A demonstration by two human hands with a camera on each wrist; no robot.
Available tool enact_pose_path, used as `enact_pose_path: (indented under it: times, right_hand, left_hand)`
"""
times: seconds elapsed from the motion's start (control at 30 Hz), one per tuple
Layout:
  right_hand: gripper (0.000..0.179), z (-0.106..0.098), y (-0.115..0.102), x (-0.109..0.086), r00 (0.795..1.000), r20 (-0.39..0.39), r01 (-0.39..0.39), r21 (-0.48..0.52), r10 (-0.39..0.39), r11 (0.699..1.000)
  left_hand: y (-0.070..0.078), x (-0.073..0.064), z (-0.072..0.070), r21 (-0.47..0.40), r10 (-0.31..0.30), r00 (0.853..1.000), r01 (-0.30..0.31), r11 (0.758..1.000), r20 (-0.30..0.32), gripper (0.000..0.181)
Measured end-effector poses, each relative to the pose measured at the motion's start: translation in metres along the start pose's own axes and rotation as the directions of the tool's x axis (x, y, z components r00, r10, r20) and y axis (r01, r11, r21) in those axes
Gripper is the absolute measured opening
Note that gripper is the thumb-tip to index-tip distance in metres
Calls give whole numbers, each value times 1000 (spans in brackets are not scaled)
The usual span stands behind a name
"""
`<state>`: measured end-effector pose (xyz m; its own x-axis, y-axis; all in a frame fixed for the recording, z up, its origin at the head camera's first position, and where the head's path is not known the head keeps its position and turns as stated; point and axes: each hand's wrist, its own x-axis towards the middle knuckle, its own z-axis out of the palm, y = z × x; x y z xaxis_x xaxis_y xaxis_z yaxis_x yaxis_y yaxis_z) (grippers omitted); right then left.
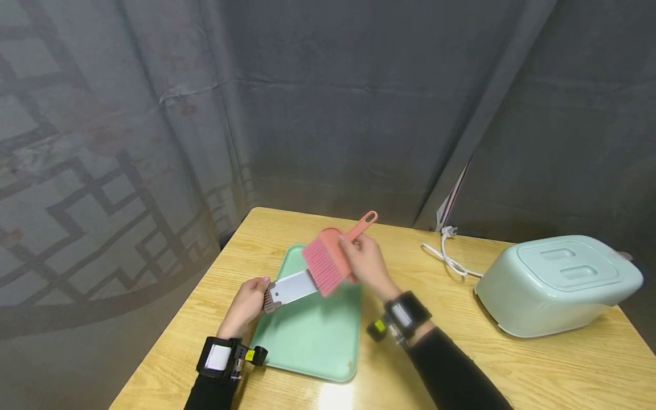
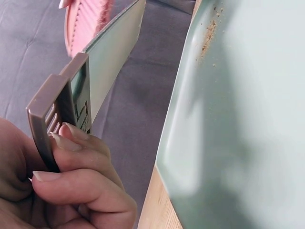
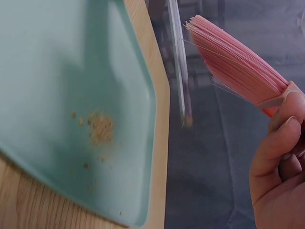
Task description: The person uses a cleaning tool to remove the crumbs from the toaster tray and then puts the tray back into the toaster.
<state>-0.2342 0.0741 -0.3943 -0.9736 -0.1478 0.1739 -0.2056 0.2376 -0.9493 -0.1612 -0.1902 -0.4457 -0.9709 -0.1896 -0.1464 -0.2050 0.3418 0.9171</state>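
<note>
Head view: left hand (image 1: 247, 304) pinching a metal plate (image 1: 293, 288), right hand (image 1: 366, 265) pinching a pink brush (image 1: 324, 266), both above a green tray (image 1: 318, 341).
The tray lies on the wooden counter (image 1: 435, 302), and the bristles overlap the plate's far end; whether they touch I cannot tell. To the right stands a pale green toaster (image 1: 553, 304), its white cord (image 1: 453, 266) beside it, with a grey curtain (image 1: 359, 102) behind. Left wrist view: fingers curl round the plate's brown handle (image 2: 45, 102), with the brush showing past the far end. Right wrist view: thumb and fingers pinch the brush near the base of its bristles; a small heap of crumbs (image 3: 101, 128) lies in the tray, loose bits scattered around it.
</note>
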Motion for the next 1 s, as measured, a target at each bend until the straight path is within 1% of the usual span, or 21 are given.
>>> enact_pose_path:
  times: [0.13, 0.33, 0.6, 0.83, 1.0]
  right_hand:
    - [30, 9, -6, -3, 999, 39, 7, 15, -8, 1000]
    - [31, 21, -11, -9, 995, 98, -4, 40, 0, 999]
    - [33, 37, -12, -14, 989, 148, 3, 2, -3, 1000]
    - [35, 43, -10, -17, 985, 172, 2, -11, 0, 1000]
    - [36, 43, -7, -17, 982, 187, -2, -14, 5, 1000]
  left_hand:
    - [1, 0, 1, -13, 4, 1000, -4, 1000, 4, 41]
    - [2, -1, 2, -18, 0, 1000, 0, 1000, 10, 41]
    - [2, -2, 3, -31, 15, 1000, -14, 999, 14, 37]
    - [1, -1, 4, -27, 5, 1000, -4, 1000, 16, 37]
    - [1, 0, 5, -46, 3, 1000, -2, 999, 19, 36]
